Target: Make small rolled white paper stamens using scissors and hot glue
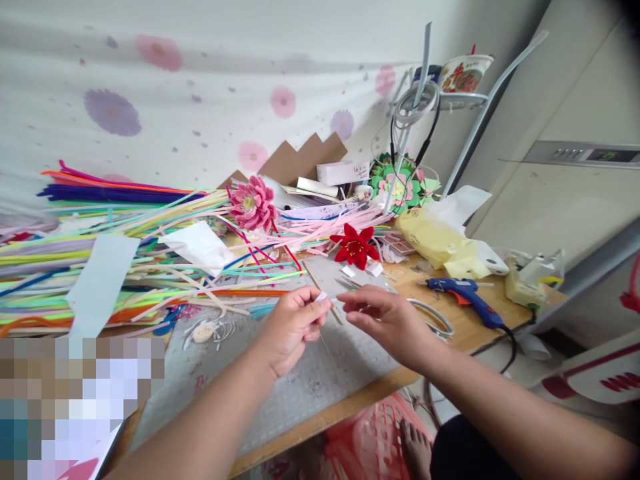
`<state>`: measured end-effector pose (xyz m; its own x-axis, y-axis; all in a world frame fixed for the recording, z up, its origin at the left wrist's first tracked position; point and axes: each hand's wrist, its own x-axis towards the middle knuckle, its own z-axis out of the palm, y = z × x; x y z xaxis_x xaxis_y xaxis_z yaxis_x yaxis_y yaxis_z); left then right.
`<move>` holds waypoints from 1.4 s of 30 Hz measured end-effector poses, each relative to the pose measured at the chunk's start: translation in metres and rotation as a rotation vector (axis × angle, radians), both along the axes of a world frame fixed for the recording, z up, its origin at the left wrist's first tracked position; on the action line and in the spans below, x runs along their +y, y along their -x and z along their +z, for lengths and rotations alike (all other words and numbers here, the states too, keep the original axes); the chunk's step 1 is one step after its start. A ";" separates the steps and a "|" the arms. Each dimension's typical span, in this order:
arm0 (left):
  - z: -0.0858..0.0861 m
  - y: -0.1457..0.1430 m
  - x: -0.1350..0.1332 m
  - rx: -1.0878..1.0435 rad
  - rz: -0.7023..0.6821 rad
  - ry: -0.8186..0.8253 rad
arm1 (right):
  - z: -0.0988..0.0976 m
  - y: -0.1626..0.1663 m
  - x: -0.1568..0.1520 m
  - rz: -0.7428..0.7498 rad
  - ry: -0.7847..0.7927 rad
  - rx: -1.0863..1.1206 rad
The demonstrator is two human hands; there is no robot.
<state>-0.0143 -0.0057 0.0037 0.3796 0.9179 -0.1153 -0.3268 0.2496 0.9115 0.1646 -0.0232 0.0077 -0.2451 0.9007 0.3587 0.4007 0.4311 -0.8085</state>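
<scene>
My left hand (299, 327) is closed in a pinch on a small white piece (321, 297), which looks like paper or a label. A thin strand hangs below those fingers. Just to the right, my right hand (380, 317) has its fingers stretched toward the white piece, a small gap apart from it, and I see nothing held in them. Metal scissors (349, 283) lie partly hidden behind this hand. Beyond both hands is a red flower (356, 247) with pointed petals, and small white squares (374, 269) lie below it. Under everything is a grey cutting mat (220, 380).
Bundles of coloured pipe cleaners (45, 267) cover the left side. A pink flower (251, 203) stands behind the mat. At right lie a blue glue gun (463, 293), a silver wire coil (435, 319) and a yellow plastic bag (435, 237). A string coil (207, 331) rests at left.
</scene>
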 end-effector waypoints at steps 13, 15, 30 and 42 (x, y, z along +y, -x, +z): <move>-0.003 0.003 0.007 0.096 0.088 -0.007 | -0.001 0.026 0.022 -0.006 0.291 0.638; -0.005 0.004 0.009 0.176 0.199 -0.017 | -0.002 0.021 0.027 -0.035 0.239 0.550; -0.007 -0.002 0.004 0.285 0.105 -0.176 | -0.007 0.021 0.013 -0.048 -0.404 -0.504; -0.006 -0.002 0.005 0.427 0.048 -0.211 | -0.007 0.015 0.006 -0.005 -0.394 -0.514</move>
<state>-0.0119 -0.0007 -0.0024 0.2953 0.9534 -0.0610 0.0818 0.0384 0.9959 0.1493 -0.0171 0.0012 -0.4702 0.7270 0.5004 0.6973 0.6536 -0.2942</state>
